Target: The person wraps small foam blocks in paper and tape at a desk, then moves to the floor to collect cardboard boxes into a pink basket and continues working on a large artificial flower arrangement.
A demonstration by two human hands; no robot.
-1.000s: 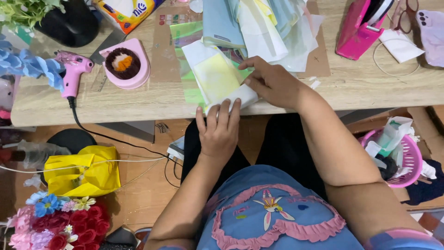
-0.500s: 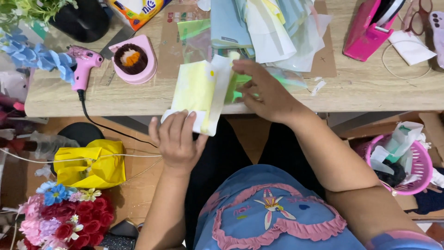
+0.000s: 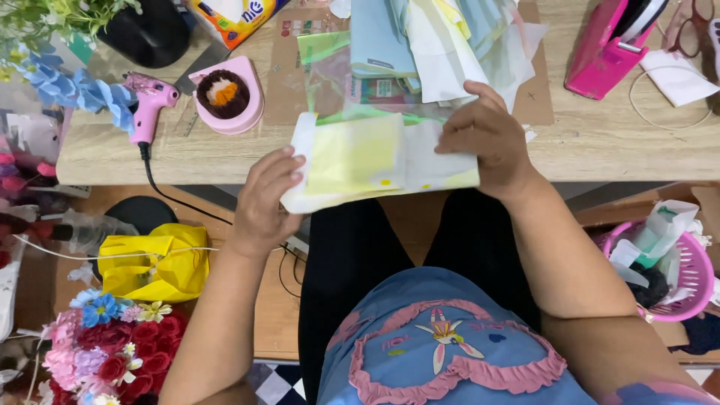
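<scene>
**Folded paper stack held at the desk edge**

Both hands grip a small stack of folded sheets (image 3: 379,161), pale yellow over white, held flat and level just above the near edge of the desk (image 3: 600,142). The left hand (image 3: 262,202) is closed on the stack's left end, fingers curled over the top and thumb apparently beneath, though the underside is hidden. The right hand (image 3: 491,139) clamps the right end, fingers folded over the upper edge. The stack overhangs the desk edge toward the person's lap and sits just in front of the loose pile of coloured sheets (image 3: 442,45) on a brown cardboard mat (image 3: 289,82).

As a judgement, the step in hand is sorting or squaring up a few sheets lifted off that pile. Any next handling calls for keeping both ends pinched evenly, since the thin sheets look ready to slide or fan apart.

Open room is limited. To the left stand a pink dish with a brown and orange thing in it (image 3: 225,94) and a pink glue gun (image 3: 150,101), its black cord dropping over the edge. To the right a pink tape dispenser (image 3: 611,49) stands well apart, with bare desk between. Below, the lap offers free space, and a pink basket (image 3: 664,270) and a yellow bag (image 3: 154,259) sit on the floor at either side.
</scene>
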